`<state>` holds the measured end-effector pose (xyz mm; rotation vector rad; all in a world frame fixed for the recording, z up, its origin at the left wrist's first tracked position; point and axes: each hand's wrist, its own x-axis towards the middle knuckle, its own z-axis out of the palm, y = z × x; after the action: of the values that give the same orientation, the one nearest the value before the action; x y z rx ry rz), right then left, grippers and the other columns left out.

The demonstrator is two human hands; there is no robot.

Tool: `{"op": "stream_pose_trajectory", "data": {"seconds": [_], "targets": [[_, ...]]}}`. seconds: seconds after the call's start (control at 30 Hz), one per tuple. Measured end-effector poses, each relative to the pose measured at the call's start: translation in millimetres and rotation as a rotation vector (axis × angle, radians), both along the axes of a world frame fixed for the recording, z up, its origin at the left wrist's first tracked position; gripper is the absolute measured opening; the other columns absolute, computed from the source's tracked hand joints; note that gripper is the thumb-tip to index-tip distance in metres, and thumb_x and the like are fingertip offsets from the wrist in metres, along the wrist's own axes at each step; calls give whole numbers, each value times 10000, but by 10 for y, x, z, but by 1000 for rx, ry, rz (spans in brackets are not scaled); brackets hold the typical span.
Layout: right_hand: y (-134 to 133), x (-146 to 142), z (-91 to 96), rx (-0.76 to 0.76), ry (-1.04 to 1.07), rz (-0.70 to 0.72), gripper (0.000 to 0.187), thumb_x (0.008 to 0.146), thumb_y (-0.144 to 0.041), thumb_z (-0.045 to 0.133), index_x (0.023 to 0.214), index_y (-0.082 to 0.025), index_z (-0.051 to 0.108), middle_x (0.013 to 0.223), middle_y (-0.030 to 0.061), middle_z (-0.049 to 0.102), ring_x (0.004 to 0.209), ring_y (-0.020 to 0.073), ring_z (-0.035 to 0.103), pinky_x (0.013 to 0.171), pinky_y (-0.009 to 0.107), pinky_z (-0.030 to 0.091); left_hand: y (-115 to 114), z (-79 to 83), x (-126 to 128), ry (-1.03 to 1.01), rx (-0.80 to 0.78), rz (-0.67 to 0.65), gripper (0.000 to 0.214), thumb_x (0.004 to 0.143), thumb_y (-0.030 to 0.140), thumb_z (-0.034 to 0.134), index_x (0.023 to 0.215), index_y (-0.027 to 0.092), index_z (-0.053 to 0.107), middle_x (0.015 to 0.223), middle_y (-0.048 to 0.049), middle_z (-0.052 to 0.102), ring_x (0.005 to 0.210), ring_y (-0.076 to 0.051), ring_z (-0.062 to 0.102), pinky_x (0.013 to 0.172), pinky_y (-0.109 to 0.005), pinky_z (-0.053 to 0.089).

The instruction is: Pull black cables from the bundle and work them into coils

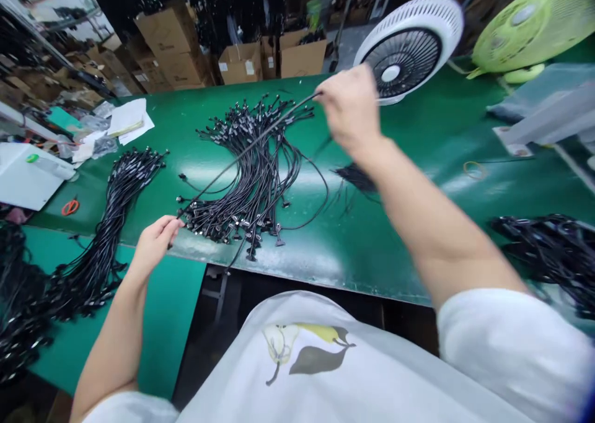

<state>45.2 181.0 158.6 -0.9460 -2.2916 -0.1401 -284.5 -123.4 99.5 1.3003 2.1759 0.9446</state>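
Note:
A single black cable (251,145) runs taut on a slant between my two hands, above a spread heap of black cables (260,175) with small metal plugs at both ends. My left hand (157,240) pinches its lower end at the table's front edge. Farther up and to the right, my right hand (349,104) is closed round the other end, somewhat blurred. Below the right forearm lies a small bunch of thin black strips (357,176), partly hidden by the arm.
Long cable bundles (116,206) lie at left, near orange-handled scissors (70,207) and a white machine (32,174). A white fan (409,48) and a green fan (530,26) stand at the back right. More black cables (553,256) lie at right. Cardboard boxes (171,45) sit behind.

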Motion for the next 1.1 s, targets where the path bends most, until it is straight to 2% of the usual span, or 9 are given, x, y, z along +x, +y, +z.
{"op": "stream_pose_trajectory", "data": {"seconds": [0.13,0.23,0.33,0.4,0.47,0.53,0.63,0.83,1.1], "targets": [[-102,634,128,-41,-138,-87,561,1006,-449,202,1227,-173,637,989,132,653,1008,286,596,756,407,355,100,-245,159,-157,-6,-45,300,861,418,548,773,146,638,607,9,522,526,-79,459,497,-187,364],[-460,874,-184,-81,-165,-112,393,981,-301,334,931,-165,700,762,140,640,753,215,613,633,360,319,244,-327,599,-557,-109,-216,415,826,537,592,757,130,635,534,53,407,394,-38,277,372,-179,206],[-1097,954,-539,-267,-490,-28,250,887,-131,451,715,-141,631,620,128,593,539,158,532,530,296,271,382,-318,1181,-831,-65,-401,431,811,568,614,885,145,643,595,51,449,364,-24,263,350,-181,194],[-1523,930,-621,-501,-715,232,188,856,-126,517,699,-151,617,618,77,604,508,128,516,499,264,240,468,-301,1559,-757,73,-448,378,869,524,566,956,165,647,716,-3,565,458,-58,452,423,-190,346],[-1796,888,-564,-523,-663,357,193,925,-216,490,809,-161,634,704,54,640,564,120,544,509,255,230,539,-308,1867,-572,179,-531,325,899,473,547,976,179,662,895,-66,647,734,-131,615,640,-239,487],[-1859,893,-445,-412,-535,277,270,982,-314,427,903,-159,633,791,60,661,643,130,573,530,257,223,586,-343,2070,-437,167,-654,292,918,435,532,983,187,671,933,-74,666,908,-173,622,833,-293,485],[-1660,1056,-364,-319,-448,138,330,984,-409,435,916,-157,637,858,68,675,731,151,594,555,254,237,621,-408,2179,-519,2,-729,315,947,427,484,997,172,662,675,-2,566,668,-123,554,713,-262,459],[-1208,1568,-814,-475,-294,183,307,961,-416,465,1028,-191,663,1013,60,709,883,187,641,683,267,408,666,-309,2045,-1336,-193,-535,248,900,337,592,818,106,633,478,116,203,372,-25,169,398,-160,218],[-1167,2166,-1351,-613,-27,80,371,958,-419,398,1082,-217,683,971,55,736,842,201,677,748,311,494,641,-106,1809,-1711,195,29,329,1029,227,300,1032,101,603,451,103,292,314,-16,273,369,-105,253]]}}
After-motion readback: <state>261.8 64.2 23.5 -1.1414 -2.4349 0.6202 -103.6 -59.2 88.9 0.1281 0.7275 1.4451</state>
